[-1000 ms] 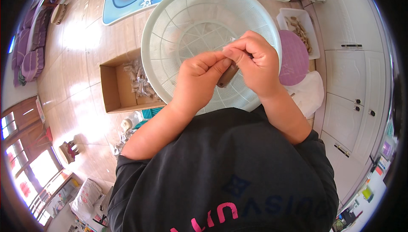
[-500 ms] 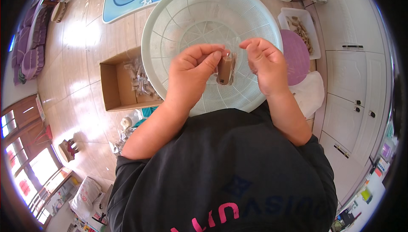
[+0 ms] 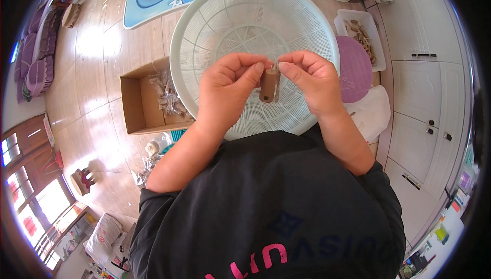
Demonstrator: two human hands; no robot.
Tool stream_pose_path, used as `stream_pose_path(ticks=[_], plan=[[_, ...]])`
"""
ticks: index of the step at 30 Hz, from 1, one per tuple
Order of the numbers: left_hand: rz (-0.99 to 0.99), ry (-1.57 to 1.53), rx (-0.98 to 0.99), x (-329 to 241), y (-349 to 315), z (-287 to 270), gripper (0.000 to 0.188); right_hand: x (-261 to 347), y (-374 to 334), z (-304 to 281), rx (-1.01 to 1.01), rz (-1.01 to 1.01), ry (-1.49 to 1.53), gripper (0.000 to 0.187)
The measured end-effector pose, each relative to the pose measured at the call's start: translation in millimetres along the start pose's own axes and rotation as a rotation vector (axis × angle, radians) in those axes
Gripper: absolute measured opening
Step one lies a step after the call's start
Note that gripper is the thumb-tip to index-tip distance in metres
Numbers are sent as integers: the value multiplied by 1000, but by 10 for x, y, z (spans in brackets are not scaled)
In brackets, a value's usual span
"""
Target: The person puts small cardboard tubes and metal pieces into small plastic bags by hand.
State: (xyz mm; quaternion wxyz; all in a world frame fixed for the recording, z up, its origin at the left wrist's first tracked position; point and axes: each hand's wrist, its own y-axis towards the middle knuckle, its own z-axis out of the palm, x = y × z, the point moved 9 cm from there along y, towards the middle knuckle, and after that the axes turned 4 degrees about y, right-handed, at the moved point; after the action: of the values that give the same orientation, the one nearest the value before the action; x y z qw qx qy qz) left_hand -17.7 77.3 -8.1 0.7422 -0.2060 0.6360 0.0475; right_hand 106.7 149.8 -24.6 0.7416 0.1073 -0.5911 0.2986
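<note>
A small brown block-like piece (image 3: 267, 85) with a dark mark near its lower end hangs upright between my hands, with a clear plastic bag (image 3: 277, 88) around or beside it. My left hand (image 3: 228, 82) pinches the top of it between thumb and forefinger. My right hand (image 3: 313, 80) also pinches at the upper edge of the plastic, close to the left fingertips. Both hands are above a large pale green mesh basket (image 3: 179, 38). Clear plastic lies faintly on the basket's bottom.
Left of the basket, a cardboard box (image 3: 134, 106) holds several wrapped brown pieces. A white tray (image 3: 379, 49) of brown pieces stands at the right, near a purple round mat (image 3: 354, 72) and white cabinets (image 3: 415, 95). A blue-patterned table (image 3: 153, 3) lies beyond the basket.
My right hand has moved left and closed its fingers onto the plastic beside the left hand. The brown piece has turned slightly; the left hand has hardly moved.
</note>
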Motion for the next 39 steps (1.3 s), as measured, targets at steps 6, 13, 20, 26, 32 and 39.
stream_pose_path(ticks=[6, 13, 20, 26, 32, 39], plan=[[3, -16, -5, -2, 4, -1, 15, 24, -20, -27, -49, -85, -53, 10], [-41, -71, -13, 18, 19, -46, 12, -66, -19, -23, -64, -34, 103, 13], [16, -8, 55, 26, 26, -70, 17, -276, 10, -48, 2, 197, 338, 14], [44, 6, 41, -61, -18, -44, 14, -135, 14, 27, 3, 110, 92, 12], [-34, 76, -3, 7, -35, -102, 14, -86, -29, 50, -2, 47, -6, 11], [344, 23, -488, -414, -134, -1305, 14, -6, -18, -427, -169, -31, 84, 19]])
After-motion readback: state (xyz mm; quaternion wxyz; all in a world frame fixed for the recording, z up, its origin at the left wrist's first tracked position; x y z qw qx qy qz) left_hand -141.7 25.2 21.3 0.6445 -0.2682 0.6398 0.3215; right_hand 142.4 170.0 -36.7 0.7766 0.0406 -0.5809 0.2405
